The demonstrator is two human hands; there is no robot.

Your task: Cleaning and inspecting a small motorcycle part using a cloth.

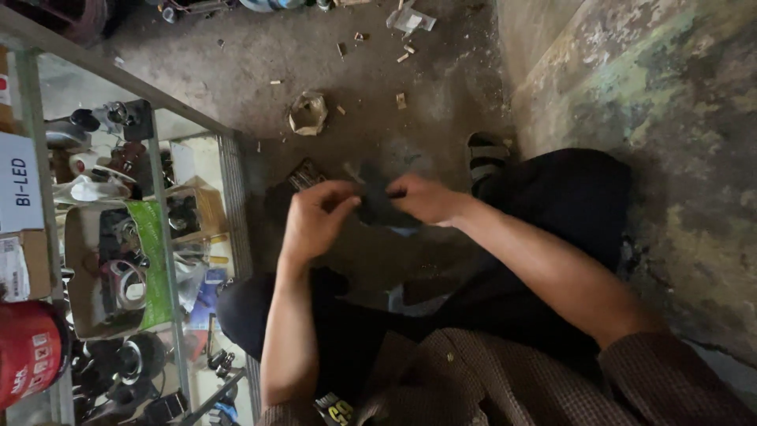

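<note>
Below the hands spreads a grimy grey concrete floor, dusty and littered with small wood chips. Right of the hands rises a rough plaster wall, mottled green and brown, flaking in patches. Left of them stands a glass display cabinet with a metal frame, its shelves crowded with boxes, lamps and shiny metal parts. The person sits low, knees in black trousers, one foot in a black-and-white striped sandal just beyond the right hand. Farther out on the floor lies a crumpled tan scrap of paper.

Both hands meet over a small dark flat piece of material, dull and possibly rubbery; blur hides its true shape. The left hand pinches its near edge between thumb and fingers, and the right hand grips the opposite edge, so the piece is stretched between them. It looks like the two-handed working or pulling stage, calling for firm opposed grips.
</note>
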